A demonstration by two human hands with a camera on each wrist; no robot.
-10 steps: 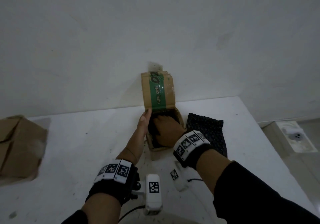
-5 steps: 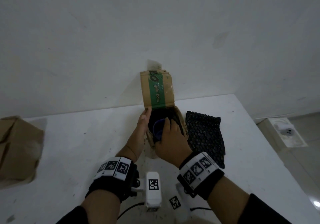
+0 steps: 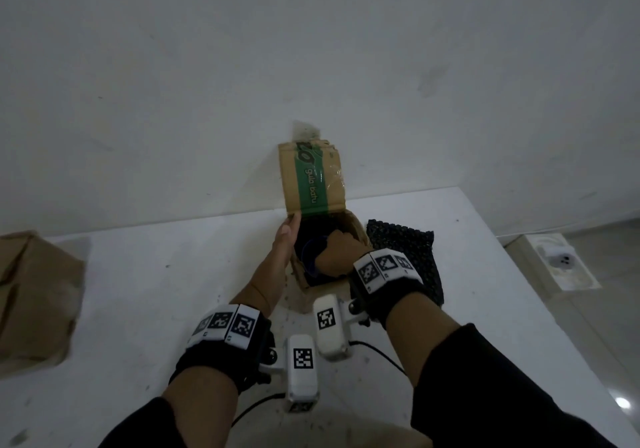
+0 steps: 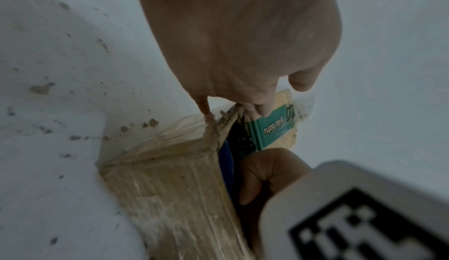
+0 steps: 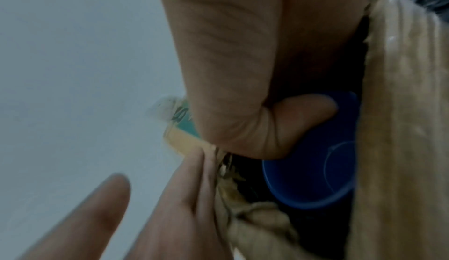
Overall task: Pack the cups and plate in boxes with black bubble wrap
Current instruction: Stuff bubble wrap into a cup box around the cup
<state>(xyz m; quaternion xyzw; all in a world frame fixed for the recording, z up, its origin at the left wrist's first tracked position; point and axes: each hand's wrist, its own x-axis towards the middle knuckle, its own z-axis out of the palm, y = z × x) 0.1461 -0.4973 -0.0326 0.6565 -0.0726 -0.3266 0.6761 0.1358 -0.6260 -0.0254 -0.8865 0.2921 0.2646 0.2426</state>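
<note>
Head view: right hand (image 3: 337, 252) is reaching into the open box (image 3: 358, 231), fingers curling round a blue cup (image 3: 308, 257) and gripping it inside. Left hand (image 3: 289, 236) is lying flat along the box's left wall, fingers straight, steadying it and clasping nothing. Lid flap (image 3: 313, 179) is standing up against the wall behind.

Right wrist view: thumb is hooking over the cup (image 5: 313, 170) rim; cup is sitting mouth toward the camera, tight between the box's two sides. Black wrap is lining the interior, only partly visible.

Left wrist view: a sliver of blue cup (image 4: 227, 160) is showing just inside the torn box edge (image 4: 213, 127).

A spare sheet of bubble wrap (image 3: 405, 253) is lying on the table (image 3: 138, 274) just right of the box. A second brown box (image 3: 31, 298) is sitting well apart at far left.

Risks, as I judge them: fit is looking tight, so forcing the cup down could split the ragged cardboard further or bunch the lining, leaving the cup bare against the wall. Box could slide if the left hand is easing off
</note>
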